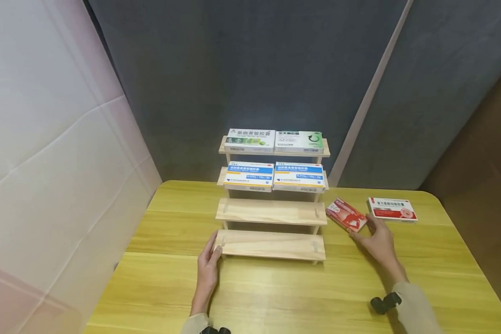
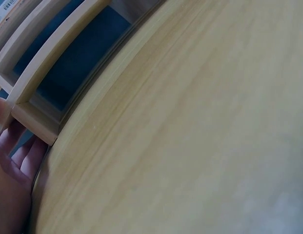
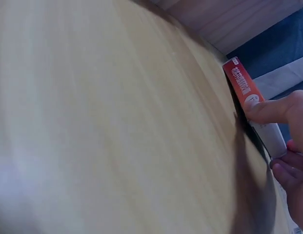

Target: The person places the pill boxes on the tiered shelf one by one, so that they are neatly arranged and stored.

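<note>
A wooden stepped display rack [image 1: 271,212] stands on the table. My left hand [image 1: 208,266] grips the left end of its lowest step, the thumb on the front edge and the fingers behind. The left wrist view shows those fingers [image 2: 31,156] beside the rack's end leg [image 2: 36,122]. To the right of the rack, my right hand [image 1: 377,239] pinches a red medicine box [image 1: 345,215] by its near right end. In the right wrist view, the thumb [image 3: 268,111] lies on the box's side [image 3: 244,83], with other fingers at its end. The box sits at an angle, close over the tabletop.
White-and-green medicine boxes [image 1: 250,140] fill the top step. Two blue-and-white boxes [image 1: 249,176] lie on the step below. A white-and-red box [image 1: 392,209] rests on the table [image 1: 267,297] right of the red one. A grey curtain [image 1: 234,69] hangs behind.
</note>
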Available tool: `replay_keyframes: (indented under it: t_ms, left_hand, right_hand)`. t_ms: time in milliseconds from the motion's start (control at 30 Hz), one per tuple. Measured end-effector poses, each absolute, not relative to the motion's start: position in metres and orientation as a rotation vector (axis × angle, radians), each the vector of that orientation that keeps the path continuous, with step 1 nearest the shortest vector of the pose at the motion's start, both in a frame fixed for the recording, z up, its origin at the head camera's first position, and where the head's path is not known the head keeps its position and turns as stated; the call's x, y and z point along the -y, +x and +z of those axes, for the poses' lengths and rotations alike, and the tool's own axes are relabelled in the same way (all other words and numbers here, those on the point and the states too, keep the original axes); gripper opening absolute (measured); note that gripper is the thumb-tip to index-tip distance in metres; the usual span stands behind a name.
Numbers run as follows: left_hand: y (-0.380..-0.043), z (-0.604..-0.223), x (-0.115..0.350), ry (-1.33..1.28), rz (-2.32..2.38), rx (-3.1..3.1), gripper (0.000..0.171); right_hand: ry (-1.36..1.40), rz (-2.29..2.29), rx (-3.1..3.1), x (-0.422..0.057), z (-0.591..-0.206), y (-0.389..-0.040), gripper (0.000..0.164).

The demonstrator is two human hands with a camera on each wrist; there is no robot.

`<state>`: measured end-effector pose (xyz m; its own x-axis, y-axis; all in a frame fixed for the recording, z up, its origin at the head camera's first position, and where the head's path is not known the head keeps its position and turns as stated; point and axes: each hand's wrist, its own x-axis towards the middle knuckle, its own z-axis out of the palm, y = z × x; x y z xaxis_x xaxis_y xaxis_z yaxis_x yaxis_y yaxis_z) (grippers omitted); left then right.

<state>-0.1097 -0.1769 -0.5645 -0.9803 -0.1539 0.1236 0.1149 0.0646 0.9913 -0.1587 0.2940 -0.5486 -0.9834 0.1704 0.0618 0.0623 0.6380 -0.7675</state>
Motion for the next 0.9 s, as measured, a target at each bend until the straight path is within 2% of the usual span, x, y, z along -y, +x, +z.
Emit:
replay_keyframes:
  t_ms: [267,900]
  left_hand:
    - [-0.111,-0.566,0.176,0.045,-2.040,2.114,0.046]
    - [-0.110,-0.565,0.176,0.058,-2.052,2.111,0.047]
  right_hand:
    - [-0.268,1.299,2.599,-0.292,-0.557,-0.146,0.081]
    - [-0.494,1.495,2.478,-0.287,-0.555,-0.128,0.084]
